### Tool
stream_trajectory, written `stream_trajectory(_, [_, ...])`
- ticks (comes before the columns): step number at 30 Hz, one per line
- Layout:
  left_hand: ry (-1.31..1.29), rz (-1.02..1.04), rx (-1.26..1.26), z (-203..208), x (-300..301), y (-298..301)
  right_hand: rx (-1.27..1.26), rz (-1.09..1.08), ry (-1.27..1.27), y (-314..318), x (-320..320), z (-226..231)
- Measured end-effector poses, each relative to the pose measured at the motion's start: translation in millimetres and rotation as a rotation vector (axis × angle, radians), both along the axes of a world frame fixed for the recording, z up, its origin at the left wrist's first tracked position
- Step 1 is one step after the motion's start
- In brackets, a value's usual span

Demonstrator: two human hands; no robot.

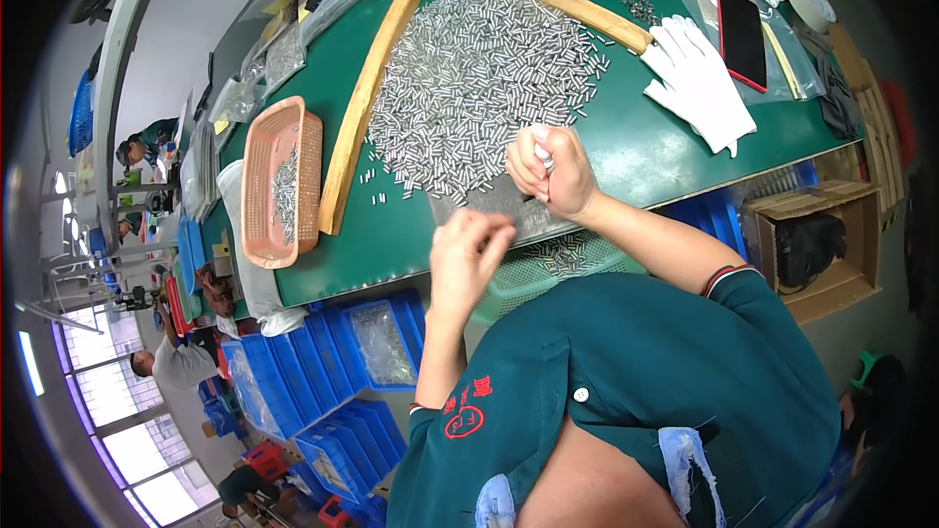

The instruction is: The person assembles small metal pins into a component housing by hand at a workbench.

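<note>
A broad pile of short silvery metal pins (469, 88) covers the middle of the green table (626, 152). At the pile's near right edge, my right hand (559, 176) is closed in a fist, with a bit of white showing by the thumb. What that fist holds cannot be made out. My left hand (465, 259) is at the table's front edge, below the pile, its fingers curled and pressed together; anything between them is hidden. Under the hands, a green perforated basket (504, 293) holds more pins, partly covered by my body.
Two wooden strips (372, 108) flank the pile. Left of it sits a pink basket (311, 186) with some pins. A white glove (699, 88), a red-edged phone (741, 39) and a tape roll (812, 5) lie at right. Blue bins (293, 372) and a cardboard box (861, 235) stand lower down.
</note>
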State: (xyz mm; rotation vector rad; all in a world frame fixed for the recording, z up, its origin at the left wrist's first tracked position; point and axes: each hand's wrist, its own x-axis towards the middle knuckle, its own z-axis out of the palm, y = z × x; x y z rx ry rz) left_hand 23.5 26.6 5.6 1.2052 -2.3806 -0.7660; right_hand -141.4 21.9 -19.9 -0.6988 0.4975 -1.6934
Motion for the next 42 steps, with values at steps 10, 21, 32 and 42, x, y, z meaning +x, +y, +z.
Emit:
stream_trajectory(10, [-0.254,-0.039,-0.426,-5.0,-8.1,-36.3,-0.014,0.025,-0.022,0.0,-1.3,-2.5])
stream_trajectory(21, [-0.088,0.011,-0.251,-20.7,-21.4,-12.5,0.012,0.0,-0.022,1.3,-0.3,3.3])
stream_trajectory(32, [-0.008,0.014,-0.329,-26.2,-21.6,-11.5,-0.003,-0.022,-0.06,1.0,-2.1,0.1])
stream_trajectory(42, [0.042,-0.006,-0.332,-32.2,-17.6,-14.1,-0.13,-0.029,0.09,2.1,2.4,-3.0])
